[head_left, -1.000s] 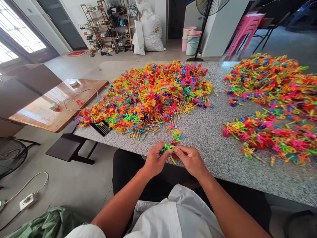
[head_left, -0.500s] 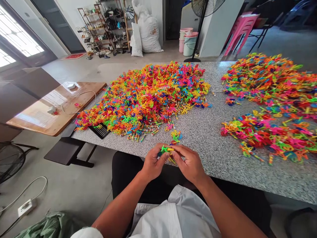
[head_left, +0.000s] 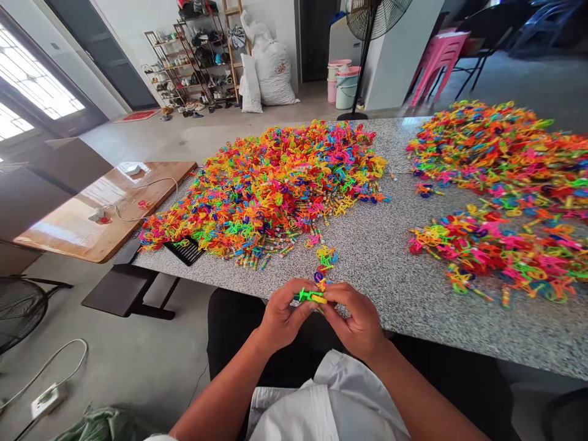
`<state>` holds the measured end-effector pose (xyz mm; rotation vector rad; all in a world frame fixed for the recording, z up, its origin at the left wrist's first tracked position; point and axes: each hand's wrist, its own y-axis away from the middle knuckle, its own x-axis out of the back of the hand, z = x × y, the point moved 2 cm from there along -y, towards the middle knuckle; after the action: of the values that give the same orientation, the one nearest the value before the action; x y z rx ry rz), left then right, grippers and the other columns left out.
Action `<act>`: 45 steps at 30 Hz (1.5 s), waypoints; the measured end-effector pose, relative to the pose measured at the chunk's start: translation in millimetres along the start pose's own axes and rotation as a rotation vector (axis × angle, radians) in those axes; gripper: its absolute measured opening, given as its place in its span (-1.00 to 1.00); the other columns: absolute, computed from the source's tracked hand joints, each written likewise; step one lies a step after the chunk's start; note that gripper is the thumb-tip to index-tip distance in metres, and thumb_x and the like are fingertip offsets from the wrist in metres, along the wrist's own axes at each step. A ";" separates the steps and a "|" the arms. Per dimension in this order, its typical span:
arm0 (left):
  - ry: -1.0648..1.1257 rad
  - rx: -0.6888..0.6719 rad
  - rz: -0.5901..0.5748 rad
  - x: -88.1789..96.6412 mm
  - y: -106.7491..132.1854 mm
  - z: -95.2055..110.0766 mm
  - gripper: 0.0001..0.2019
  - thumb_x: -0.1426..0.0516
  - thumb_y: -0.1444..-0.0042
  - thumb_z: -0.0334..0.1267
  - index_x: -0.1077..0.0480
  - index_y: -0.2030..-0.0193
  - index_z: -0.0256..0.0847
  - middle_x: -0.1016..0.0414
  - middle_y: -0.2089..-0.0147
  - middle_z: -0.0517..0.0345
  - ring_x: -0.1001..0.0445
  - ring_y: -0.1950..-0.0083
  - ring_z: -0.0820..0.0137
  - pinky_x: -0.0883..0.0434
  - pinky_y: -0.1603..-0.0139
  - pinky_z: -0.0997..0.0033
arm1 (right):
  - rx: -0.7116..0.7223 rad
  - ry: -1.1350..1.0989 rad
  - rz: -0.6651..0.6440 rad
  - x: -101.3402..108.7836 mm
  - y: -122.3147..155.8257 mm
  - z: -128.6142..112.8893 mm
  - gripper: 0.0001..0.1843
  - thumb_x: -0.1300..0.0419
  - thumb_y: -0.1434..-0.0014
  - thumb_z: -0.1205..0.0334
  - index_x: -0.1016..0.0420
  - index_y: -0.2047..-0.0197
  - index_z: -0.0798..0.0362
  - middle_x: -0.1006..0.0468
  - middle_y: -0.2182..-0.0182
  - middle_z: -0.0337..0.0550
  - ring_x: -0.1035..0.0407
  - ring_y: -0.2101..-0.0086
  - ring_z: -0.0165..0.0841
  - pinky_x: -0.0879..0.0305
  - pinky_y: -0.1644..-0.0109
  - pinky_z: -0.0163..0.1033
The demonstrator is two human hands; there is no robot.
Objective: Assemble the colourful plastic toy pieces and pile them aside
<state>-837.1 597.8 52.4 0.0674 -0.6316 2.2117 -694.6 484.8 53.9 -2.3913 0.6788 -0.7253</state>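
Note:
Close together at the table's front edge, my two hands meet over small coloured plastic pieces. My left hand [head_left: 283,313] pinches a bright green plastic piece [head_left: 307,294] between thumb and fingers. A yellow plastic piece [head_left: 319,299] sits against the green one, and my right hand [head_left: 356,315] has its thumb and fingertips closed on it. Whether the two pieces are joined I cannot tell. Just beyond my fingers lie a few loose pieces [head_left: 326,256] in green, yellow and blue.
A large heap of colourful plastic pieces [head_left: 275,184] covers the middle of the speckled table [head_left: 367,245]. More heaps [head_left: 496,147] lie to the right. A black slotted tray [head_left: 186,250] pokes out at the left, near a wooden board [head_left: 82,226]. A fan [head_left: 367,49] stands behind.
Both hands appear slightly lower in view, as does most of the scene. The green and yellow pieces are still between my fingers, the yellow one tilted a little differently.

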 end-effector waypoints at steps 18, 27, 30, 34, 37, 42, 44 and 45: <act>-0.075 -0.160 0.115 -7.0 7.9 -0.6 -0.71 -0.24 -0.25 -0.43 -0.47 -0.09 -0.11 -0.63 0.05 0.00 -0.61 0.02 0.28 -0.53 -0.02 0.26 | 0.073 0.138 0.009 -4.8 -0.4 -7.9 -0.66 -0.15 -0.29 0.52 -0.39 -0.01 -0.10 -0.61 0.21 -0.13 -0.57 0.14 -0.27 -0.57 0.01 -0.11; -0.082 -0.105 0.107 -3.0 5.2 -1.9 -0.75 -0.25 -0.25 -0.40 -0.47 -0.06 -0.16 -0.57 0.02 -0.03 -0.57 -0.01 0.29 -0.51 -0.06 0.26 | 0.131 0.209 0.015 -5.1 0.8 -4.3 -0.60 -0.19 -0.31 0.51 -0.42 -0.12 -0.08 -0.64 0.15 -0.10 -0.58 0.08 -0.28 -0.57 -0.05 -0.11; -0.097 -0.103 0.115 -3.6 4.2 -1.4 -0.77 -0.25 -0.26 -0.37 -0.48 -0.05 -0.17 -0.56 0.04 -0.02 -0.56 0.01 0.30 -0.51 -0.05 0.26 | 0.167 0.216 0.029 -3.3 -0.3 -4.8 -0.58 -0.21 -0.29 0.53 -0.44 -0.14 -0.04 -0.66 0.15 -0.09 -0.59 0.10 -0.30 -0.58 -0.03 -0.15; -0.107 -0.094 0.101 -4.5 3.5 -0.1 -0.80 -0.23 -0.29 -0.35 -0.47 -0.04 -0.19 -0.56 0.05 -0.04 -0.56 0.02 0.29 -0.51 -0.03 0.26 | 0.185 0.185 0.019 -0.6 -3.9 -6.2 -0.59 -0.22 -0.28 0.54 -0.47 -0.12 -0.04 -0.67 0.14 -0.09 -0.60 0.10 -0.31 -0.59 -0.02 -0.17; -0.115 -0.113 0.088 -4.1 2.2 1.9 -0.78 -0.23 -0.28 -0.38 -0.47 -0.05 -0.18 -0.57 0.06 -0.03 -0.56 0.03 0.30 -0.51 -0.03 0.27 | 0.174 0.160 0.023 1.2 -6.2 -7.6 -0.60 -0.23 -0.28 0.54 -0.49 -0.11 -0.03 -0.68 0.15 -0.10 -0.61 0.11 -0.32 -0.59 -0.04 -0.19; -0.079 -0.148 0.076 -4.4 0.5 4.6 -0.74 -0.23 -0.26 -0.43 -0.47 -0.07 -0.17 -0.57 0.07 -0.02 -0.56 0.02 0.30 -0.51 -0.03 0.27 | 0.139 0.114 0.012 5.4 -6.5 -11.0 -0.56 -0.23 -0.26 0.56 -0.52 -0.13 -0.02 -0.68 0.13 -0.09 -0.61 0.08 -0.31 -0.57 -0.07 -0.20; -0.066 -0.149 0.082 -4.7 0.5 4.5 -0.74 -0.23 -0.26 -0.42 -0.47 -0.07 -0.17 -0.57 0.06 -0.04 -0.56 0.02 0.29 -0.52 -0.02 0.27 | 0.094 0.067 -0.010 7.0 -5.3 -11.7 -0.55 -0.24 -0.26 0.54 -0.52 -0.15 -0.03 -0.68 0.09 -0.08 -0.60 0.06 -0.29 -0.57 -0.07 -0.18; -0.066 -0.147 0.086 -4.9 0.6 4.2 -0.74 -0.22 -0.27 -0.43 -0.47 -0.08 -0.17 -0.57 0.05 -0.04 -0.56 0.01 0.29 -0.52 -0.03 0.27 | 0.063 0.032 -0.021 7.4 -4.3 -11.7 -0.56 -0.23 -0.26 0.52 -0.53 -0.15 -0.04 -0.67 0.08 -0.08 -0.60 0.05 -0.27 -0.57 -0.07 -0.16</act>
<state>-834.9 592.1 54.6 0.0384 -0.8464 2.2455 -695.1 479.4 67.4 -2.3373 0.6352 -0.7842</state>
